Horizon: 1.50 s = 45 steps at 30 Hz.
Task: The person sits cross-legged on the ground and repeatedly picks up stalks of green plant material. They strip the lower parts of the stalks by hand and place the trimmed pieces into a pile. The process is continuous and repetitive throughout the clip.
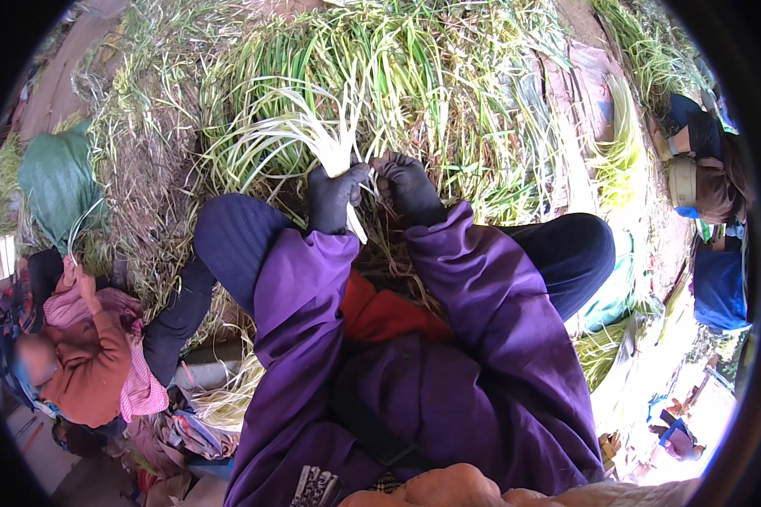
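My left hand [335,198], in a dark glove, grips a bunch of pale, blanched chive-like leaves [333,152]. Their loose tips fan out up and to the left, while the white stalk ends stick out below my fist. Close by on the right, my right hand [407,185], gloved too, has its fingers pinched at thin pale leaf strands [369,166] beside the bunch. The fingertips are partly in shadow. Beyond both hands spreads a large heap of green and yellowish leaves [393,70].
My bent knees [244,244] frame the work area. At the left sits a person [92,361] holding thin pale leaves, near a green sack [60,177]. More pale leaves [621,146] lie at the right, where another person [713,165] is partly visible. A pale bundle [231,399] rests behind my left arm.
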Tool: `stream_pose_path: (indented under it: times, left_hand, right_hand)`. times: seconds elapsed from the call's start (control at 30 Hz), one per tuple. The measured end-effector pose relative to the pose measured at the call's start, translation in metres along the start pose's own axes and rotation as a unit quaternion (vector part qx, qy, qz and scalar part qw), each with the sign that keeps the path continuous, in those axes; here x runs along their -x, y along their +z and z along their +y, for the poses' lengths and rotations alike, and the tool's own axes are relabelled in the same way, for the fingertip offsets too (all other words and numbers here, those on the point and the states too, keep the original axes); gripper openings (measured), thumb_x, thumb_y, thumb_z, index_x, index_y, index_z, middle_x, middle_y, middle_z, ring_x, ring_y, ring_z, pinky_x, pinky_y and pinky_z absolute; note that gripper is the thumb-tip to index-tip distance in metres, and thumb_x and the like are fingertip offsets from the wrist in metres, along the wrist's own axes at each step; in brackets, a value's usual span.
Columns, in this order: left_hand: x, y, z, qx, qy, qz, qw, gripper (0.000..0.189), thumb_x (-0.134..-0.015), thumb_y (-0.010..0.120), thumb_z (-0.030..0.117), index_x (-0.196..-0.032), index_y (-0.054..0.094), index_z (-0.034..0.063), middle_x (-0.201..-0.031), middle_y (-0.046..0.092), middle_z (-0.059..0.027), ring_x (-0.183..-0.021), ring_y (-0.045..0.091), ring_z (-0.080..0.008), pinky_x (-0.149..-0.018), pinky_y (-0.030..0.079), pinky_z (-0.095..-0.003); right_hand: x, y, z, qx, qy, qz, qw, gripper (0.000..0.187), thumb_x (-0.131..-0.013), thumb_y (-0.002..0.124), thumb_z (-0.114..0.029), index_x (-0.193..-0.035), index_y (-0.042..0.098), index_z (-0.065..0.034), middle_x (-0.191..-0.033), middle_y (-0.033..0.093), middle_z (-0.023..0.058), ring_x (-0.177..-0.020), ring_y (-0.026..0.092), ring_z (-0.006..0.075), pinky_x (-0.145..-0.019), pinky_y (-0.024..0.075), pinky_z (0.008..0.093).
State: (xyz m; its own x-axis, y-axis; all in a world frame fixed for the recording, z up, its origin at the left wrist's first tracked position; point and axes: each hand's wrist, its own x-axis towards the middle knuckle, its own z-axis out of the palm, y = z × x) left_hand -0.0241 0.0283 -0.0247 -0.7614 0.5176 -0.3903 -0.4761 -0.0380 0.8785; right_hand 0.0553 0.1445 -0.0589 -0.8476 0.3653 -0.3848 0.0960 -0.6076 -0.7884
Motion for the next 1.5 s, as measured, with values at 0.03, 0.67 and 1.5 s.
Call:
stream_pose_path:
  times: [0.03,0.67,1.5]
  left_hand:
    - [-0.001,-0.001,-0.001,0.005,0.0,-0.008,1.0,0.009,-0.077,0.064,0.004,-0.083,0.059,0.0008,-0.062,0.054,-0.0021,-0.042,0.041,-0.0062,-0.039,0.033,-0.0216]
    - [-0.001,-0.004,0.004,0.045,0.0,-0.014,0.999,0.01,-0.082,0.061,0.005,-0.09,0.058,-0.0007,-0.073,0.055,-0.0071,-0.05,0.042,-0.0076,-0.045,0.035,-0.0234]
    - [0.012,0.005,-0.006,0.077,0.019,-0.088,0.993,0.012,-0.085,0.057,0.009,-0.091,0.055,-0.0013,-0.074,0.059,-0.0097,-0.047,0.042,-0.0062,-0.042,0.035,-0.0211]
  right_hand:
    - [0.0,-0.005,0.006,0.017,-0.013,0.031,0.999,0.018,-0.091,0.056,-0.019,-0.079,0.058,-0.005,-0.056,0.051,0.0013,-0.043,0.044,0.0099,-0.041,0.034,0.0232]
    - [0.071,-0.03,-0.013,0.575,-0.334,0.116,0.738,0.03,-0.08,0.063,-0.011,-0.109,0.058,-0.0067,-0.084,0.065,0.0105,-0.068,0.062,0.0259,-0.058,0.0487,0.0356]
    - [0.06,-0.002,0.005,0.562,-0.295,0.069,0.77,0.012,-0.084,0.059,-0.021,-0.087,0.058,-0.0099,-0.07,0.057,0.0141,-0.064,0.058,0.0347,-0.054,0.044,0.0422]
